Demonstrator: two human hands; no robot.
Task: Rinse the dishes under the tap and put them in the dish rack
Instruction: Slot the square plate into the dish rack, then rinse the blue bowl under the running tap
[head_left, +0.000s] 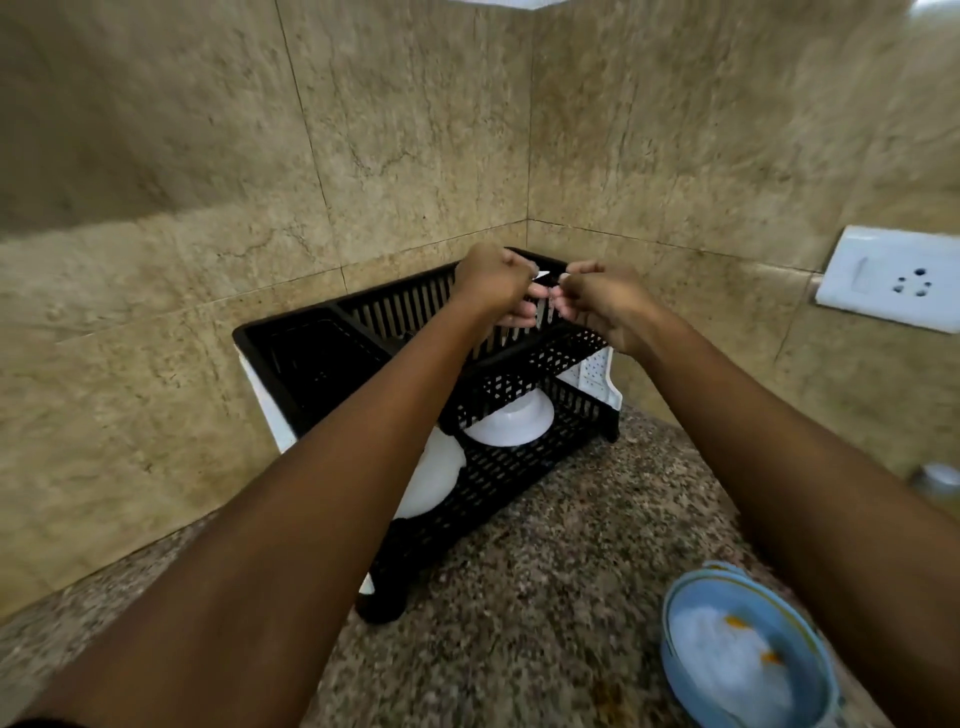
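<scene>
A black two-tier dish rack (311, 358) with white end panels stands in the tiled corner. Two white bowls (511, 418) lie upside down on its lower tier, the left one (431, 480) partly behind my forearm. Both hands are raised over the upper tier's right end. My left hand (493, 280) and my right hand (602, 301) have curled fingers and together hold a small thin silvery utensil (543, 306) between them, its shape blurred and mostly hidden.
A blue bowl (748, 654) with white contents and orange bits sits on the speckled granite counter (545, 571) at the lower right. A white wall socket (893, 275) is on the right wall. A small grey object (937, 480) shows at the right edge.
</scene>
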